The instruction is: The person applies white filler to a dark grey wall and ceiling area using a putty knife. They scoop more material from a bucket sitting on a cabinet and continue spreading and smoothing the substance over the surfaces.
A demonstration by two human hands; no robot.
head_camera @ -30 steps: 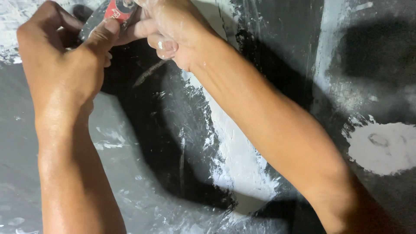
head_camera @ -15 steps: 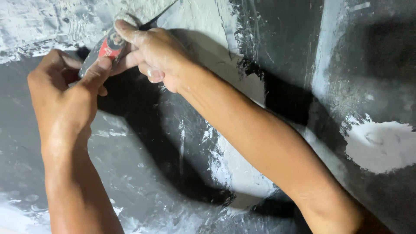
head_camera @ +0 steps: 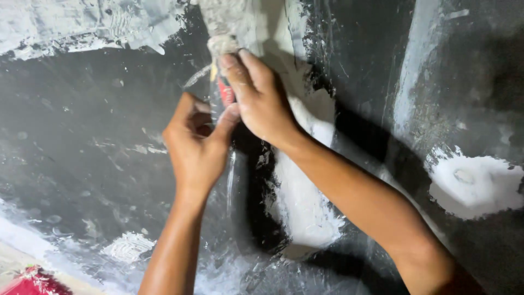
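Both hands grip one tool, a putty knife with a red handle, held against a dark wall. The left hand is closed around the lower part of the handle, thumb up along it; this placement appears to steady the tool. The right hand is closed over the upper part, fingers pressing near the blade, which appears to load the blade flat onto the surface. The blade end is coated in grey-white putty, so its edge cannot be made out.

The knife sits at upper centre, at the foot of a putty strip that runs to the top edge.

Surroundings:
- A white putty streak runs down the wall just right of the hands, under the right forearm.
- A round white patch lies well apart at the right.
- A pale smeared area covers the upper left.
- A red object shows at the lower left corner; its kind cannot be told.

No object stands between the hands and the wall. The right forearm crosses the white streak and hides part of it.
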